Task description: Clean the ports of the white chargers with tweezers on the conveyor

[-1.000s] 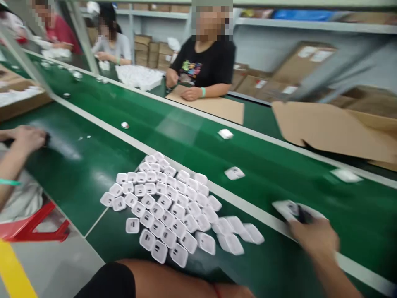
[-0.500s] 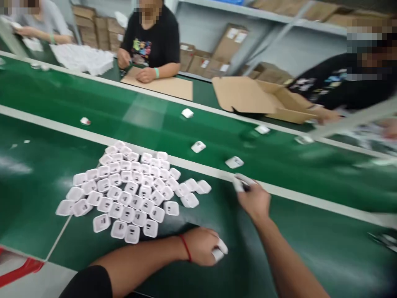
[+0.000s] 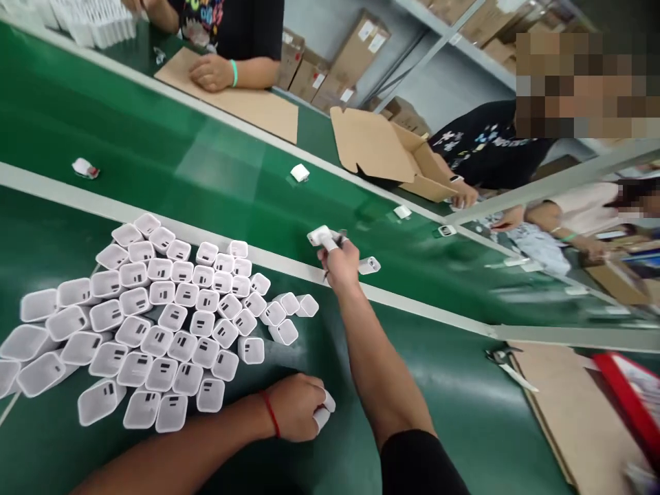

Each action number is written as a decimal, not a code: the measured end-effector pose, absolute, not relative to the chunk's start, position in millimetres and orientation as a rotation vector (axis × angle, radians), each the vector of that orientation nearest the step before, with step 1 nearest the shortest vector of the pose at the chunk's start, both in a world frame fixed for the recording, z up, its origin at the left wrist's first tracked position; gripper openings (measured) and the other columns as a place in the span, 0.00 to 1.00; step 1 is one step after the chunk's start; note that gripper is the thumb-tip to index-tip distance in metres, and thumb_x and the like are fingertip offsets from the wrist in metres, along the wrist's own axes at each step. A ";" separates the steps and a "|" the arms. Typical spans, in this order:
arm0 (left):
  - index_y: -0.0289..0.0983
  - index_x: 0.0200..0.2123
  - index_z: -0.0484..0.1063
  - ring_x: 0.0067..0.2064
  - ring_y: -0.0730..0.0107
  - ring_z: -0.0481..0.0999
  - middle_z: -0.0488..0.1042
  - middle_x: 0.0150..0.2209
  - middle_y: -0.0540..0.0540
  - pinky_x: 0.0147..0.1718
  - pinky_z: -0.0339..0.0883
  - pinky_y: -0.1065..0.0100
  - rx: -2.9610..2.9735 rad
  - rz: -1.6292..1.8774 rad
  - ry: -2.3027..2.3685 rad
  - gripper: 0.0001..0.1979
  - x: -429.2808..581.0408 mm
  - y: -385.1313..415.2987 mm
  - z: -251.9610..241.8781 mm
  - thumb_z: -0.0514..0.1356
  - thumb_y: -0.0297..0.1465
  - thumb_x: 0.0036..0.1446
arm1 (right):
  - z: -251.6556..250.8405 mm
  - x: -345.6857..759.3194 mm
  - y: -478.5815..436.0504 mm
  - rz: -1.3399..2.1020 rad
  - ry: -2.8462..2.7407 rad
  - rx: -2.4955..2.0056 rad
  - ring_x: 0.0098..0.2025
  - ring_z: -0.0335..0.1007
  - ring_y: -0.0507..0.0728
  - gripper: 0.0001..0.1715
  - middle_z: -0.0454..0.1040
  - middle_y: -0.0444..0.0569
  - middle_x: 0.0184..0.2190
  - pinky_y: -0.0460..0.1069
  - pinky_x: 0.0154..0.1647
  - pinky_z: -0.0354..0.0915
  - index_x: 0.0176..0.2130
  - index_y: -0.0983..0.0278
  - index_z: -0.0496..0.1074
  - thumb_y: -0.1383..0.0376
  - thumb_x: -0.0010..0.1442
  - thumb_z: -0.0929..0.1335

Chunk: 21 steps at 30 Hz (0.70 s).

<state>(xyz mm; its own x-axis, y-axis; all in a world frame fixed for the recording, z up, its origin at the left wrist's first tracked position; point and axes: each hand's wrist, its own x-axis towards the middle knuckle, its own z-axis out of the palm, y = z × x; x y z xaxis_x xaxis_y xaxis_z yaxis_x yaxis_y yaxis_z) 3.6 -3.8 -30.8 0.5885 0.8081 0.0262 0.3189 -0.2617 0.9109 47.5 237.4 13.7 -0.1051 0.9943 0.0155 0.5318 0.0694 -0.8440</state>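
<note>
My right hand (image 3: pixel 340 263) reaches over the belt, its white-covered fingertips on a small white plastic block (image 3: pixel 313 237). A slim dark thing shows among its fingers, too small to name. Just right of that hand, another white block (image 3: pixel 370 265) lies on the belt. My left hand (image 3: pixel 299 407) rests low on the green table with fingers curled and white covers on two fingertips. Whatever it may hold is hidden. Left of both hands stand several open-topped white plastic cases (image 3: pixel 181 346) in a close cluster, each with dark marks inside.
The green belt (image 3: pixel 216 206) runs between pale rails and carries more white pieces (image 3: pixel 300 172). Across it, co-workers stand by a flat cardboard sheet (image 3: pixel 242 103) and an open carton (image 3: pixel 379 141). At right lie a cutting tool (image 3: pixel 508 364), cardboard (image 3: pixel 567 419) and a red-edged tray (image 3: pixel 626 405).
My right hand has moved from the near rail out over the belt onto a white block. My left hand stays curled on the table. The view has swung to the right.
</note>
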 end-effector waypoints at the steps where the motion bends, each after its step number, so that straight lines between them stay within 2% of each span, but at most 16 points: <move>1: 0.32 0.37 0.78 0.35 0.64 0.75 0.75 0.33 0.43 0.38 0.69 0.70 1.819 0.635 0.905 0.10 4.1 -3.9 -31.1 0.58 0.22 0.53 | 21.7 47.5 229.0 1.041 -1.650 -1.489 0.25 0.64 0.53 0.32 0.73 0.59 0.39 0.45 0.16 0.58 0.45 0.69 0.69 0.44 0.59 0.64; 3: 0.33 0.36 0.78 0.35 0.64 0.74 0.74 0.33 0.43 0.37 0.68 0.69 1.791 0.654 0.892 0.10 4.6 -4.3 -31.0 0.57 0.21 0.53 | 40.7 44.9 210.8 1.391 -1.436 -1.325 0.19 0.51 0.48 0.29 0.74 0.56 0.36 0.42 0.10 0.43 0.40 0.67 0.69 0.44 0.55 0.68; 4: 0.33 0.35 0.77 0.35 0.65 0.74 0.74 0.33 0.43 0.37 0.68 0.69 1.780 0.658 0.892 0.10 4.6 -4.7 -30.6 0.57 0.21 0.53 | 50.0 42.4 202.4 1.537 -1.346 -1.251 0.18 0.46 0.46 0.27 0.74 0.55 0.35 0.42 0.09 0.39 0.38 0.66 0.70 0.46 0.53 0.70; 8: 0.34 0.31 0.74 0.34 0.67 0.73 0.72 0.32 0.45 0.35 0.66 0.70 1.749 0.638 0.905 0.09 3.4 -5.3 -27.1 0.54 0.21 0.55 | 72.8 32.2 181.9 1.745 -1.229 -1.143 0.17 0.35 0.46 0.21 0.76 0.53 0.34 0.42 0.08 0.34 0.34 0.65 0.70 0.48 0.55 0.69; 13: 0.33 0.29 0.73 0.33 0.67 0.71 0.71 0.31 0.45 0.33 0.64 0.70 1.728 0.639 0.914 0.09 2.5 -5.0 -22.9 0.54 0.20 0.55 | 76.5 28.4 173.3 1.769 -1.198 -1.170 0.17 0.30 0.46 0.22 0.76 0.52 0.33 0.43 0.09 0.32 0.34 0.65 0.71 0.48 0.55 0.69; 21: 0.34 0.29 0.72 0.32 0.69 0.70 0.70 0.30 0.46 0.32 0.62 0.71 1.721 0.654 0.935 0.09 2.3 -4.0 -23.7 0.54 0.21 0.56 | 76.1 31.0 165.2 1.831 -1.170 -1.136 0.16 0.31 0.46 0.24 0.72 0.48 0.25 0.44 0.09 0.32 0.34 0.67 0.72 0.47 0.54 0.70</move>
<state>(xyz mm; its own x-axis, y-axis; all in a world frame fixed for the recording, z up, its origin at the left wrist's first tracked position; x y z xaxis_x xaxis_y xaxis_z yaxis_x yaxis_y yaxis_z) 2.3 -4.0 -23.7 0.5500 0.8351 -0.0093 0.2776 -0.1724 0.9451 31.0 165.2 76.1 -0.3908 0.8669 -0.3095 -0.0835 -0.3682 -0.9260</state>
